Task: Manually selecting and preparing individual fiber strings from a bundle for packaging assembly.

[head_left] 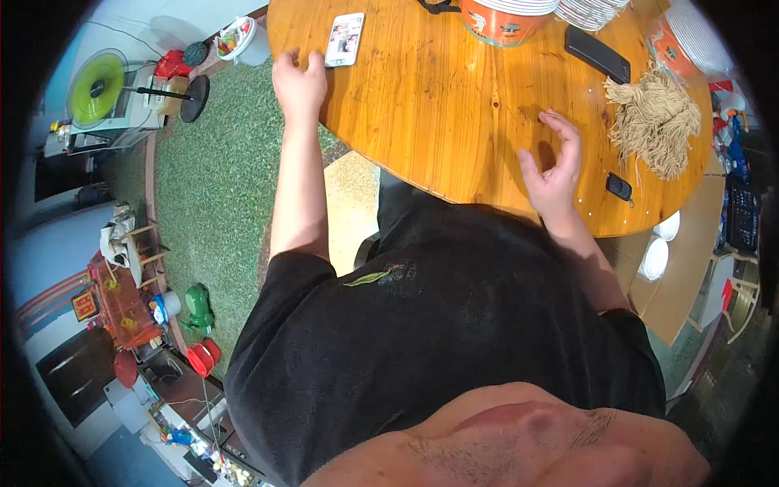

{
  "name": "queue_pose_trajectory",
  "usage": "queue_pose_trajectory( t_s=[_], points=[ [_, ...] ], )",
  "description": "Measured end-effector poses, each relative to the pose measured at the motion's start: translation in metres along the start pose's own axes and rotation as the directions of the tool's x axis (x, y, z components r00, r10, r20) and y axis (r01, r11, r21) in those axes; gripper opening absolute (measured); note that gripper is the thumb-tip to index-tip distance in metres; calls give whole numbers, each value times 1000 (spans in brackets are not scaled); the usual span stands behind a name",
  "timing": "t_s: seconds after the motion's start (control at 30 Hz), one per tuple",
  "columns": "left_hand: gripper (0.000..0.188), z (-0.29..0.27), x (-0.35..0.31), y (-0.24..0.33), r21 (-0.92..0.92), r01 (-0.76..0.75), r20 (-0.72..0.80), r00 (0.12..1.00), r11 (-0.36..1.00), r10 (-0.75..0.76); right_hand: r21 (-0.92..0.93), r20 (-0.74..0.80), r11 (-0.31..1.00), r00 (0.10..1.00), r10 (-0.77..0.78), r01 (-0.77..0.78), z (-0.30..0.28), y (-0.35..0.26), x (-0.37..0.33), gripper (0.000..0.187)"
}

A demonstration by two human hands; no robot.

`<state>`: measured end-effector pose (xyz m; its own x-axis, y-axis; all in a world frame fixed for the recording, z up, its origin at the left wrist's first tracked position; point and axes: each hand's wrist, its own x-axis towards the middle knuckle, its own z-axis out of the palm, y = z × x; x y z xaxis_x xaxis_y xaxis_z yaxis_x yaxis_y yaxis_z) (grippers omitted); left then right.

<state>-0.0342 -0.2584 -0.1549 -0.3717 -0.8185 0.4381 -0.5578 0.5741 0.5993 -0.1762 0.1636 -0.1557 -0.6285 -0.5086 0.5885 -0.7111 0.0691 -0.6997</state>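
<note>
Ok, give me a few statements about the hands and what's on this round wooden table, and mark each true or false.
1. The left hand rests at the table edge beside a phone. True.
2. The right hand grips the dark remote. False: it is empty, fingers curled over bare wood.
3. A pile of tan string lies on the table. True.
4. The small black key fob is in the left hand. False: it lies on the table near the right hand.
</note>
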Motion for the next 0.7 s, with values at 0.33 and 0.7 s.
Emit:
queue_pose_trajectory(
  t_s=[0.33,0.7],
  points=[
    [35,-13,-107,49,-123,-397,-51,918,910,393,24,-175,991,977,-123,129,-20,-18,101,62],
    [43,-11,-143,85,-121,-428,211,870,895,445,-421,-29,795,870,-493,437,-33,-53,282,24]
  ],
)
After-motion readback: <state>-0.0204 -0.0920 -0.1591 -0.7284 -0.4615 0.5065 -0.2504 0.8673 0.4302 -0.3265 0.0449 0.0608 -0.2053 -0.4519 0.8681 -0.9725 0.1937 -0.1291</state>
